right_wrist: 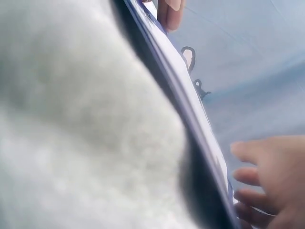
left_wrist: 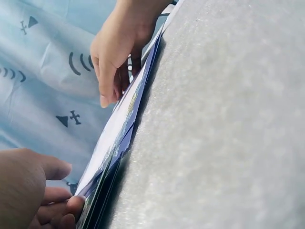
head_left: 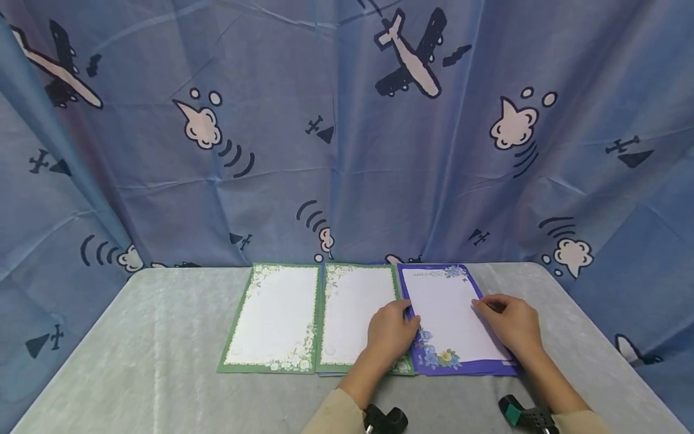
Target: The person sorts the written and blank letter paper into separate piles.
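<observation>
A purple-bordered sheet of stationery (head_left: 447, 310) with blue flowers lies flat on the table, its stack partly fanned at the edges. My left hand (head_left: 391, 330) rests along its left edge, over the right part of a green-bordered sheet (head_left: 352, 301). In the left wrist view, that left hand (left_wrist: 28, 191) has its thumb raised and its fingertips against the paper's edge. My right hand (head_left: 515, 325) is at the purple sheet's right edge. The right wrist view shows this right hand (right_wrist: 281, 176) with thumb and fingers apart, beside the paper edge.
Another green-bordered sheet (head_left: 271, 319) lies at the left, side by side with the middle one. More paper edges show beneath the sheets. A grey cloth covers the table (head_left: 162, 337). A blue curtain (head_left: 271, 120) printed with planes hangs behind the table.
</observation>
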A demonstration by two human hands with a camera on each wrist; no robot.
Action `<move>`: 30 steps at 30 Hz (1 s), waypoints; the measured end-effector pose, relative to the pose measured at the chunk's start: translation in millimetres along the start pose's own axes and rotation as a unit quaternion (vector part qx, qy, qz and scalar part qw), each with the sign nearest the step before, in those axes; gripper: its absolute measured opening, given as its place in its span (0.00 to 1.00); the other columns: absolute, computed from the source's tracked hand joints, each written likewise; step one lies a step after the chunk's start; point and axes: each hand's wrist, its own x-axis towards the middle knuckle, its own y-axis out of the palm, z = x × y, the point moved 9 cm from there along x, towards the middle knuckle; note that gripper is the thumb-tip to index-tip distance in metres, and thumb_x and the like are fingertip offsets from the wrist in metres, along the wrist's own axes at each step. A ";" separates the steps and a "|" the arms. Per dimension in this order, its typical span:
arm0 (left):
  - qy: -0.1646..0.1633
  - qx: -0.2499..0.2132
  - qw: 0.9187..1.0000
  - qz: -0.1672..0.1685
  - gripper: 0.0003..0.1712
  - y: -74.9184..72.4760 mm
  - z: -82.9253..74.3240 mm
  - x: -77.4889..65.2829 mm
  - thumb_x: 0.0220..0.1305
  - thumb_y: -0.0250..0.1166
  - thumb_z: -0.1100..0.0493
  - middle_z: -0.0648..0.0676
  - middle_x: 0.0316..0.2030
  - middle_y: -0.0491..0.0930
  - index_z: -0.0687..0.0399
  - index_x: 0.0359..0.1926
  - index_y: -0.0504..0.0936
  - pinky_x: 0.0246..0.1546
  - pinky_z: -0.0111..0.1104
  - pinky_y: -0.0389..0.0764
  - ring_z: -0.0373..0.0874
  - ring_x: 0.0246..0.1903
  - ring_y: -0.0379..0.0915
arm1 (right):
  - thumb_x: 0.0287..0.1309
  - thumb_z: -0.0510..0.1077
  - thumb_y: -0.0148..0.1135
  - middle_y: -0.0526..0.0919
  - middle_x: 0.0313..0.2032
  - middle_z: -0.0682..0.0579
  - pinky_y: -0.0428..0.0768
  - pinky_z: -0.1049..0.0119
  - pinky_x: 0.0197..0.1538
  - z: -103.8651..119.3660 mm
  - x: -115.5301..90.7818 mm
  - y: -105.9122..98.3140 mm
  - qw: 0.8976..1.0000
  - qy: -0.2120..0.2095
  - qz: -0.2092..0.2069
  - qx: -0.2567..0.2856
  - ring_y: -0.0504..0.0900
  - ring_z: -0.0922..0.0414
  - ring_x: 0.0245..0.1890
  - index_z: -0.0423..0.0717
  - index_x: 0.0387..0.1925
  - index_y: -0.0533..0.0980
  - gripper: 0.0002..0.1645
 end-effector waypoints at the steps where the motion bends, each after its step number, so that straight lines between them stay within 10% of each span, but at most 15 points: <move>1: 0.000 0.000 1.000 0.001 0.20 0.0 0.2 -0.3 0.65 0.68 0.54 0.57 0.50 0.88 0.58 0.54 0.86 0.52 0.40 0.83 0.51 0.53 0.84 | 0.63 0.51 0.67 0.85 0.46 0.30 0.78 0.40 0.50 1.0 -0.7 0.1 1.000 -0.002 0.002 -0.005 0.82 0.34 0.47 0.32 0.46 0.83 0.24; 11: -0.005 -0.006 0.999 0.043 0.22 -8.1 -7.4 -2.9 0.68 0.65 0.52 0.57 0.57 0.84 0.56 0.59 0.83 0.58 0.42 0.81 0.51 0.59 0.80 | 0.67 0.52 0.64 0.81 0.55 0.29 0.72 0.32 0.61 49.7 -15.5 6.3 0.997 -0.061 0.049 0.013 0.76 0.29 0.60 0.34 0.51 0.83 0.25; 18: 0.021 0.036 0.997 0.067 0.18 -20.3 -23.5 -0.7 0.70 0.64 0.50 0.50 0.50 0.88 0.51 0.56 0.86 0.50 0.36 0.84 0.44 0.51 0.85 | 0.65 0.50 0.67 0.89 0.46 0.38 0.83 0.44 0.49 80.0 -31.3 15.0 0.989 -0.132 0.062 0.035 0.86 0.39 0.47 0.38 0.47 0.85 0.19; 25: 0.052 0.068 0.995 0.048 0.18 -57.2 -34.7 -11.7 0.70 0.64 0.51 0.50 0.45 0.89 0.52 0.55 0.86 0.37 0.32 0.82 0.40 0.38 0.85 | 0.66 0.50 0.65 0.89 0.41 0.44 0.82 0.64 0.29 94.4 -43.6 38.9 0.974 -0.115 0.161 0.114 0.87 0.57 0.33 0.37 0.54 0.81 0.23; 30: 0.043 0.096 0.994 0.023 0.16 -91.7 -6.4 -17.9 0.70 0.64 0.53 0.53 0.46 0.89 0.54 0.53 0.86 0.44 0.41 0.85 0.49 0.46 0.86 | 0.67 0.51 0.64 0.89 0.40 0.45 0.81 0.66 0.26 101.0 -50.2 47.8 0.965 -0.105 0.208 0.122 0.85 0.60 0.30 0.37 0.54 0.81 0.23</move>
